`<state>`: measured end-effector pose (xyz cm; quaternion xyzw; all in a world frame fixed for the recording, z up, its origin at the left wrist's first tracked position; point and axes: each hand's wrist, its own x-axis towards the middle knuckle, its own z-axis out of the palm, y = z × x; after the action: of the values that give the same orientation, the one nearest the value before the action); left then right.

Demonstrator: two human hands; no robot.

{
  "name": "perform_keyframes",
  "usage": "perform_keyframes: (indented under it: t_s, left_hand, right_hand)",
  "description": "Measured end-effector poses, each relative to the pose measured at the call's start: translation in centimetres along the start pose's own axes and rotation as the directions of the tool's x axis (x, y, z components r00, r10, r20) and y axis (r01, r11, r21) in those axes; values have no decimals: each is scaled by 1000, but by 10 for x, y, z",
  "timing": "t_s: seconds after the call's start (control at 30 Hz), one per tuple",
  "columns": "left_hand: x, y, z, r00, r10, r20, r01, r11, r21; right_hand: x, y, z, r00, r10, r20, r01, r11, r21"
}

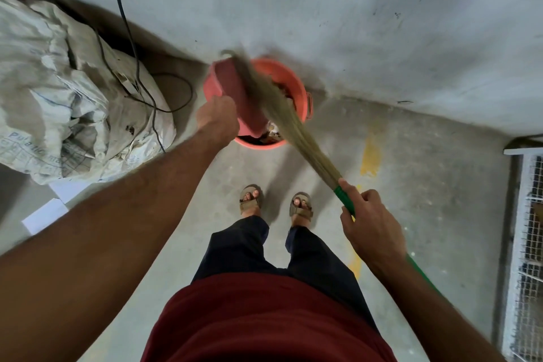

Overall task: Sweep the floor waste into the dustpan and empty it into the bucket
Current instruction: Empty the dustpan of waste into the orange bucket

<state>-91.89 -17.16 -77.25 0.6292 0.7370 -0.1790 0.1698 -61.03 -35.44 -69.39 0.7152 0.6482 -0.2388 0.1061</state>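
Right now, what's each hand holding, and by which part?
Left hand grips the dustpan at its near end, over the bucket. Right hand grips the broom by its green handle.

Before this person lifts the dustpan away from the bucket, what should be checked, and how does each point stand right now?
1. Dustpan held over the orange bucket: ok.
2. Left hand gripping the dustpan: ok.
3. Right hand holding the broom's green handle: ok.
4. Broom bristles brushing across the dustpan above the bucket: ok.
5. Dustpan fully emptied: cannot tell, bristles blurred.
6. Black cable clear of the feet: ok.
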Motion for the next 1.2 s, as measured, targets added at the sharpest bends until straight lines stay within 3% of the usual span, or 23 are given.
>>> perform_keyframes:
  t_s: [0.1, 0.17, 0.23, 0.33, 0.4, 0.73, 0.9, 1.0, 1.07, 1.2]
  left_hand:
    - [-3, 7, -15, 998, 68, -19, -65, 993, 101]
    - [-14, 15, -26, 979, 188, -81, -167, 963, 213]
    - [-31, 20, -33, 967, 256, 1, -244, 920, 306]
    - [-44, 21, -28, 921, 382, 79, -357, 744, 564]
    - [-52, 19, -32, 923, 381, 50, -328, 714, 618]
    - [-51, 8, -43, 948, 300, -106, -221, 861, 457]
    - [-54, -6, -39, 961, 242, -136, -215, 959, 183]
    - [-45, -17, -29, 959, 209, -189, -213, 977, 0]
    - [-37, -27, -22, 958, 208, -199, -208, 978, 21]
    - [-16, -66, 5, 969, 191, -159, -173, 977, 123]
  right_hand:
    - [-6, 2, -1, 999, 23, -34, -25, 998, -58]
    - [-16, 1, -2, 997, 16, -78, -23, 996, -89]
    - [-27, -1, -2, 993, 2, -115, -17, 991, -129]
    - [-35, -4, -5, 986, -3, -166, -26, 984, -175]
    - [-42, -8, -5, 984, -5, -177, -29, 982, -186]
    - [-89, -15, 15, 978, 57, -203, -73, 995, -71]
    - [-99, -13, 18, 969, -14, -246, 18, 1000, 16]
    - [-96, -5, 23, 981, -112, -160, 103, 993, -64]
    - [-89, 2, 25, 990, -74, -117, 63, 994, -93]
    - [-87, 19, 12, 983, 33, -183, -36, 999, -13]
